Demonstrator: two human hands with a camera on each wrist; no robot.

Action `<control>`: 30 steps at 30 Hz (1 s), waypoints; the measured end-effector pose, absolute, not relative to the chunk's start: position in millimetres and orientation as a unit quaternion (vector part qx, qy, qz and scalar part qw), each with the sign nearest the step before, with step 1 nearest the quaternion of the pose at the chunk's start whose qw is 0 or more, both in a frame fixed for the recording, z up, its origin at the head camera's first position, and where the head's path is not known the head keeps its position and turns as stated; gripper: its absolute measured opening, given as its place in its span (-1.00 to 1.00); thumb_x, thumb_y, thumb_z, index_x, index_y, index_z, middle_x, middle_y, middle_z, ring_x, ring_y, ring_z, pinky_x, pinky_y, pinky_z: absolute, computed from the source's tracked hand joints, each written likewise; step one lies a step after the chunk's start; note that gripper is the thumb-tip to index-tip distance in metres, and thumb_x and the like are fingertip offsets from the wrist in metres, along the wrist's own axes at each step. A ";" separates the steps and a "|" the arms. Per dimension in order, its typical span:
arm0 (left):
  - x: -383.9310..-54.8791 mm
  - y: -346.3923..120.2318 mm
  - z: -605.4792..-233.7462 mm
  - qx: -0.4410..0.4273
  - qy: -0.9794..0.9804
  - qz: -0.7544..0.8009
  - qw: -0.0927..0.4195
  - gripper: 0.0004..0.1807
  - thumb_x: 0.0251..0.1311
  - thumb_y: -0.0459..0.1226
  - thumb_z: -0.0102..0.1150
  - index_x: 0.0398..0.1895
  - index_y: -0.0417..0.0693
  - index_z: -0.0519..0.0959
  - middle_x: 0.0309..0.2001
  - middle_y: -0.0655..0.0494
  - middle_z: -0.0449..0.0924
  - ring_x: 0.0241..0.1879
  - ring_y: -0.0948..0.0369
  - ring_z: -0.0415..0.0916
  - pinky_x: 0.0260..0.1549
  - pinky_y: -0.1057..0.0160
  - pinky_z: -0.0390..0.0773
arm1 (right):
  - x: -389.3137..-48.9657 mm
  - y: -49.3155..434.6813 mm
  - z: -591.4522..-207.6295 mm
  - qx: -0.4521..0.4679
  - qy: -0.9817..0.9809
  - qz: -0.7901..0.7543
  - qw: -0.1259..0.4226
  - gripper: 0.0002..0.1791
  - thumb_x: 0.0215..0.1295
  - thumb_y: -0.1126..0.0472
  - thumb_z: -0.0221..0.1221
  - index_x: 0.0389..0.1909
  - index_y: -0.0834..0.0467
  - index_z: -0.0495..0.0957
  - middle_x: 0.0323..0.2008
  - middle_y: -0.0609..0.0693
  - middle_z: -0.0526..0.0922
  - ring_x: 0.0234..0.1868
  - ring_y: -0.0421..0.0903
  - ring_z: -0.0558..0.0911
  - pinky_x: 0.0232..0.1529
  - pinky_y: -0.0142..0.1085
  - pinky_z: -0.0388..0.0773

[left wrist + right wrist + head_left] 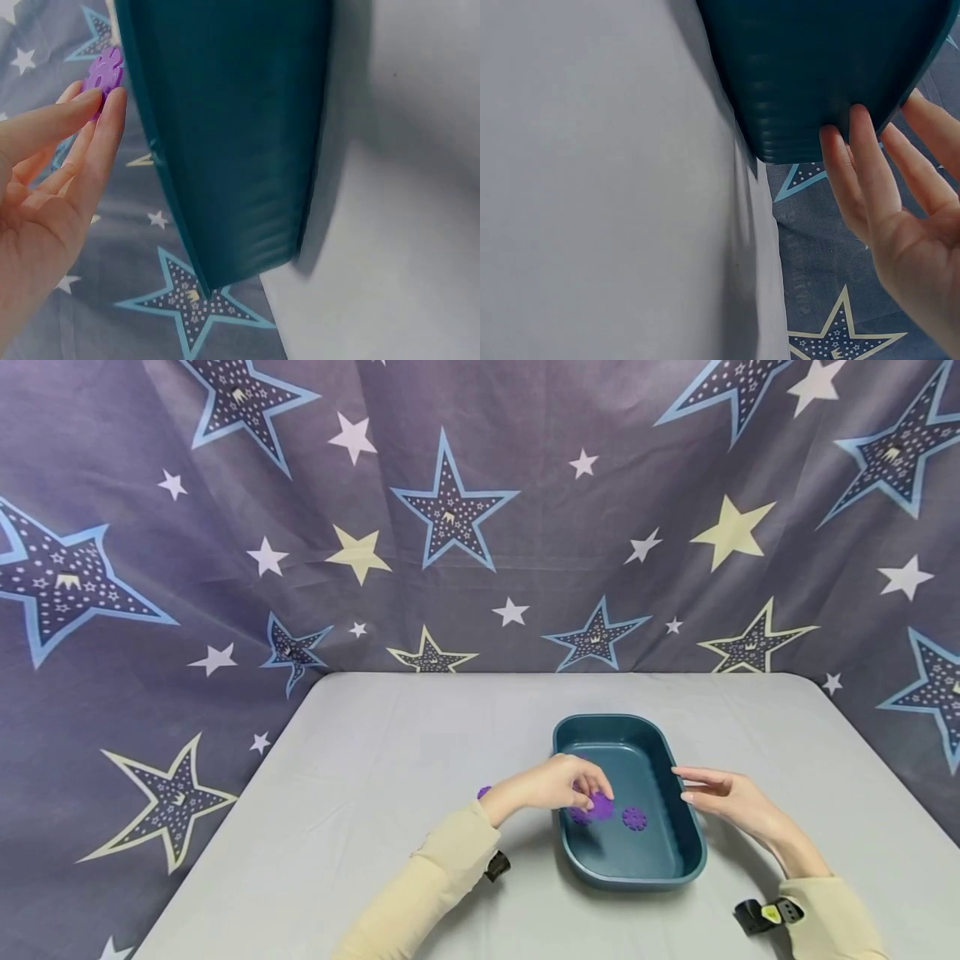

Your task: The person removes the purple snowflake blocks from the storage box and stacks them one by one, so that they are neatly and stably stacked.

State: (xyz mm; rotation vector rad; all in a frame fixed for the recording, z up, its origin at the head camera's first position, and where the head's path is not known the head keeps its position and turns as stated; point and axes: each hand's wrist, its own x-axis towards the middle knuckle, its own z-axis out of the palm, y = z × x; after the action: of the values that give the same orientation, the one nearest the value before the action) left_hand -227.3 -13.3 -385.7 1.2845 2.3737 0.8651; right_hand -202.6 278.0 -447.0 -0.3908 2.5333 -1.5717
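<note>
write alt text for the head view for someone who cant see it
A person's left hand holds a purple disc over a teal tray where another purple disc lies, while the right hand touches the tray's right side. The tray stands on a pale table before a star-patterned cloth.

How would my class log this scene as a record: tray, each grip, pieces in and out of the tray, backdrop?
tray: teal tray on grey table
left grip: pinches held purple disc, over the tray
right grip: touches tray's right side
in tray: flat purple disc; other purple pieces partly hidden, count unclear
outside tray: purple bit beside left wrist, mostly hidden
backdrop: star-patterned cloth
</note>
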 end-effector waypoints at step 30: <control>-231.5 -82.6 -390.1 0.352 0.830 0.414 0.125 -0.76 -0.02 -0.54 0.07 -0.24 -0.28 0.58 -0.31 -0.05 0.60 -0.41 0.28 0.49 -0.38 0.42 0.49 | -202.1 278.4 -446.1 -0.133 0.834 -0.531 0.068 -0.45 0.12 0.14 0.17 0.10 0.33 0.36 -0.05 -0.22 0.52 -0.17 -0.41 0.52 -0.24 -0.48 0.47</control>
State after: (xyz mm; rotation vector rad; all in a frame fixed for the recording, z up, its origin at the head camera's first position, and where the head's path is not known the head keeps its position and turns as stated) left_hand -231.5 -82.6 -390.1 1.0254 2.4186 1.2051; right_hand -202.1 278.4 -446.1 -0.4012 2.5125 -1.5992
